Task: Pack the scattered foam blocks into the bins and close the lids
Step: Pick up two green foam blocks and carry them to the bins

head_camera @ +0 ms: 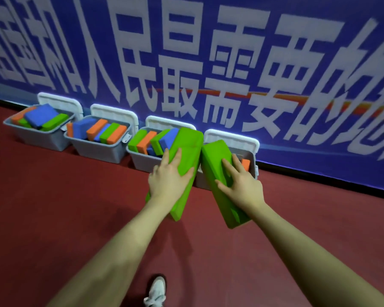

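Several grey bins stand in a row along the wall, lids open and leaning back. My left hand (169,177) grips a long green foam block (187,149) above the third bin (142,161). My right hand (239,182) grips a second green block (215,160) in front of the fourth bin (252,156), where an orange block (245,164) shows inside. The far-left bin (38,138) and the second bin (98,149) hold orange, blue and green blocks.
A blue banner (208,52) with large white characters covers the wall behind the bins. The floor (64,207) is dark red. My white shoe (156,292) shows at the bottom edge.
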Action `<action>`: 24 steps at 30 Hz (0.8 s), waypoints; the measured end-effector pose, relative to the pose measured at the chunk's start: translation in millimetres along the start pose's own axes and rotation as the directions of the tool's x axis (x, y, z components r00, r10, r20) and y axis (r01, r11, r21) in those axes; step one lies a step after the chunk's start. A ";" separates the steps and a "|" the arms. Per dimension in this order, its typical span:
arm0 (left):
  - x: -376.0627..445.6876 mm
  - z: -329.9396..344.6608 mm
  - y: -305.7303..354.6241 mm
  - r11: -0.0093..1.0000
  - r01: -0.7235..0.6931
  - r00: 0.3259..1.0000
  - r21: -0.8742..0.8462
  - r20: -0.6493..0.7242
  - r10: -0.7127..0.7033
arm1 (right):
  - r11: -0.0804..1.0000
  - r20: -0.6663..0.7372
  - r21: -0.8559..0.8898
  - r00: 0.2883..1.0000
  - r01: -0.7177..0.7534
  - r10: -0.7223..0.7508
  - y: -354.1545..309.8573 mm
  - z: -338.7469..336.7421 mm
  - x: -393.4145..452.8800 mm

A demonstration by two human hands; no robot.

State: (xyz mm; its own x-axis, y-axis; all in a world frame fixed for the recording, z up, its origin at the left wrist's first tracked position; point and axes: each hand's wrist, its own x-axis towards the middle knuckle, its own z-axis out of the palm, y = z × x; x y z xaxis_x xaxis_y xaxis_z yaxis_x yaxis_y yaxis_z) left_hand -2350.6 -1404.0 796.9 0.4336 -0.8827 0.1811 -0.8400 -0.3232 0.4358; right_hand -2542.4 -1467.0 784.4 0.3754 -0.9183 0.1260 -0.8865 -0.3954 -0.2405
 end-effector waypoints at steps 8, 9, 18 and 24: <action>160.8 34.8 -14.2 0.994 -0.099 0.989 -0.043 0.102 0.103 | 0.984 0.008 0.020 0.984 -0.177 0.177 8.9 24.9 126.6; 176.7 42.1 -14.1 0.993 -0.103 0.988 -0.049 0.113 0.108 | 0.978 0.011 0.015 0.978 -0.207 0.207 14.6 27.2 139.9; 308.6 130.8 36.6 0.987 -0.117 0.963 -0.107 0.229 0.139 | 0.948 0.095 -0.023 0.943 -0.319 0.319 102.5 59.3 272.1; 399.1 206.3 100.4 0.990 -0.132 0.950 -0.055 0.277 0.142 | 0.950 0.136 0.002 0.941 -0.312 0.309 188.0 82.1 375.1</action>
State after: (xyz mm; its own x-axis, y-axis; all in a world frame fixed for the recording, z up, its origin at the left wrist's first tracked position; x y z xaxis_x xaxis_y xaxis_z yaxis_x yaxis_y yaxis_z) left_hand -2329.2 -1859.1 731.1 0.2021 -0.9793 -0.0106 -0.8708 -0.1847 0.4556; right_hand -2546.0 -1887.6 707.5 0.1158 -0.9895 -0.0864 -0.9588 -0.0887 -0.2701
